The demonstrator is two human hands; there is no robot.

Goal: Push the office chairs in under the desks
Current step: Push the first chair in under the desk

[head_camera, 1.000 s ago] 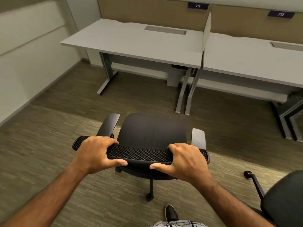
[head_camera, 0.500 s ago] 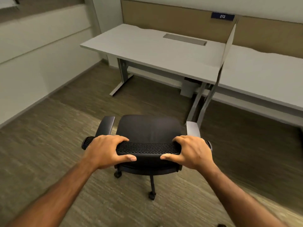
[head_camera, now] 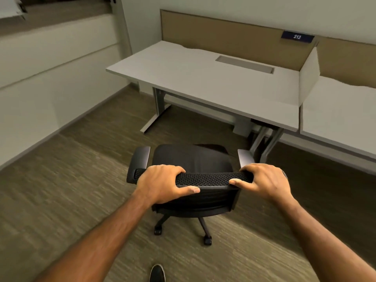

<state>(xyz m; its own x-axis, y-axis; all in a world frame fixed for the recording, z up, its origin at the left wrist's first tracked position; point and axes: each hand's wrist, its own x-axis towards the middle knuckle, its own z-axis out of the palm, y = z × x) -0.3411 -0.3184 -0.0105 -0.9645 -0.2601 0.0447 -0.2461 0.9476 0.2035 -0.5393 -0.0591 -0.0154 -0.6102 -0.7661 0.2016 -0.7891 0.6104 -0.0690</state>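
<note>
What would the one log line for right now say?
left hand: grips backrest | right hand: grips backrest | chair: in front of desk, not under

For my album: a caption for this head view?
Person's left hand and right hand grip a black office chair before the desk.

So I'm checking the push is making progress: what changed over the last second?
The office chair has rolled forward, closer to the desk by the 212 sign, but is not under it yet. A second chair at the right edge earlier is now out of view. Unchanged: left hand and right hand both grip the backrest's mesh top.
</note>
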